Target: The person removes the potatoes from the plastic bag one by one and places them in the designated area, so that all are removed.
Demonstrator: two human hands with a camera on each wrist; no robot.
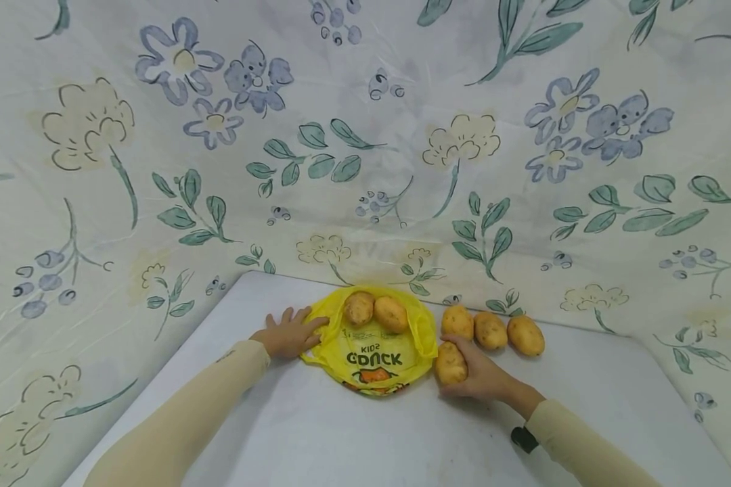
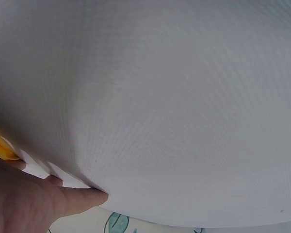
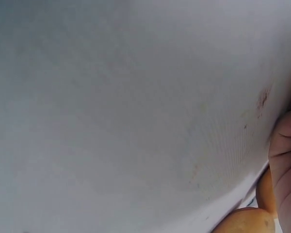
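A yellow plastic bag (image 1: 374, 352) printed with "KIDS" lies flat on the white table (image 1: 317, 433), with two potatoes (image 1: 374, 311) at its open far end. My left hand (image 1: 289, 333) lies flat on the table with fingers spread, its thumb touching the bag's left edge; the left wrist view shows the same left hand (image 2: 34, 201) and a sliver of yellow bag (image 2: 0, 145). My right hand (image 1: 478, 375) grips a potato (image 1: 449, 363) just right of the bag. Three more potatoes (image 1: 492, 330) sit in a row behind it. The right wrist view shows a finger (image 3: 286, 160) against potatoes (image 3: 245, 221).
A floral sheet (image 1: 365, 135) hangs as a backdrop close behind and around the table. Bare white tabletop stretches toward me in front of the bag. A dark wrist strap (image 1: 525, 438) shows on my right sleeve.
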